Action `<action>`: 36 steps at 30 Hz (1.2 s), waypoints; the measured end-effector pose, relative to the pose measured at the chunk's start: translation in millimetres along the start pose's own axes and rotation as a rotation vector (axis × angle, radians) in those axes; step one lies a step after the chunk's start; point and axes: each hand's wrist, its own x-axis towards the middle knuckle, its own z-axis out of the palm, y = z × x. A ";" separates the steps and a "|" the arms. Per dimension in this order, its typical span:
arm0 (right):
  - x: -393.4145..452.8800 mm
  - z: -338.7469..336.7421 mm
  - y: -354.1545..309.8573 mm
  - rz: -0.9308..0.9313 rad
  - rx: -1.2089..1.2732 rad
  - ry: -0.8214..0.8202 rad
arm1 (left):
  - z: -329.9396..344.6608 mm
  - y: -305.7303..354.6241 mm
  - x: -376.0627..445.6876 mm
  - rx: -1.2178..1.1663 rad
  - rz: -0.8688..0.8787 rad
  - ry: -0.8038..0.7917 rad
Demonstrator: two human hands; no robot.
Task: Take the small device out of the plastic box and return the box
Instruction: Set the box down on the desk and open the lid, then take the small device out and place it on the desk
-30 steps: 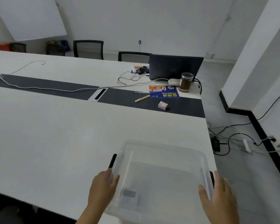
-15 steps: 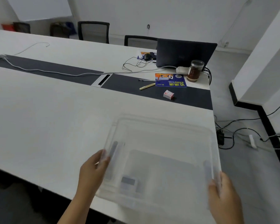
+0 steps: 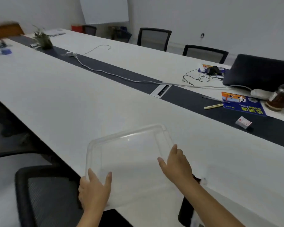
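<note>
**A:** What occupies the left and centre of the frame?

**B:** A mesh chair (image 3: 44, 197) at lower left; a long white table (image 3: 72, 95) with a dark central strip (image 3: 121, 72) and a white cable (image 3: 105, 72). At lower centre, the left hand (image 3: 93, 192) clamps the clear plastic box (image 3: 129, 161); the right hand (image 3: 175, 163) grips its right edge.

**A:** And the right?

**B:** A blue leaflet (image 3: 243, 104), a jar (image 3: 280, 99) and a dark laptop (image 3: 259, 71); white walls behind.

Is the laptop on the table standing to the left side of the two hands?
No, the laptop stands far right on the table, beyond the right hand.
</note>
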 end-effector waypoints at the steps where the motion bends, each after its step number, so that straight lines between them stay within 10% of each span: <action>1: 11.2 14.4 -9.5 0.010 -0.026 -0.028 | 3.0 -6.3 10.7 0.017 -0.028 -0.015; 11: 53.7 111.6 -13.8 0.124 -0.262 -0.179 | 56.8 -33.0 52.3 0.201 0.076 -0.181; 20: 55.7 68.2 -10.6 0.101 -0.139 -0.251 | 48.2 -17.5 48.2 0.180 0.089 -0.207; 30: -62.4 -41.6 108.9 -0.170 0.103 0.566 | 66.0 91.8 -96.6 -0.247 0.776 -0.496; 36: -100.0 -14.4 154.0 -0.155 -0.106 -0.270 | 89.6 107.5 -133.6 -0.286 0.984 -0.663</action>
